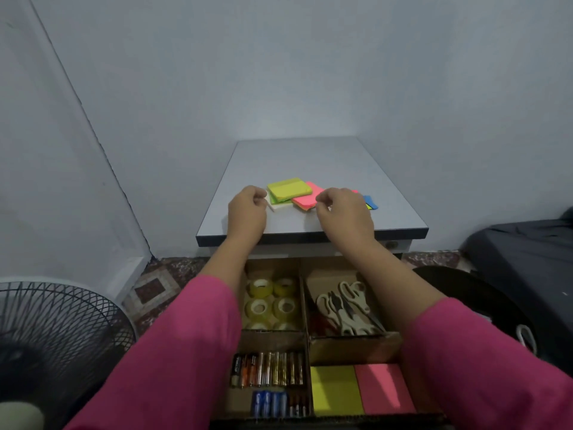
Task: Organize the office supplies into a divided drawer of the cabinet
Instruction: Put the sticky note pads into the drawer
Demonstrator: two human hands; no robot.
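Atop smooth cabinet top (310,156), square paper pads (290,189)

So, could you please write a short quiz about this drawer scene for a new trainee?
1. True or false: the clear tape rolls lie in the same cardboard compartment as the beige-handled scissors.
2. Which colour of sticky pad lies topmost on the grey cabinet top? A) blue B) yellow-green C) white
3. Fill in: in the drawer, beside the flat yellow pad lies a ___ pad.

Key: 1 false; 2 B, the yellow-green sticky pad; 3 pink.
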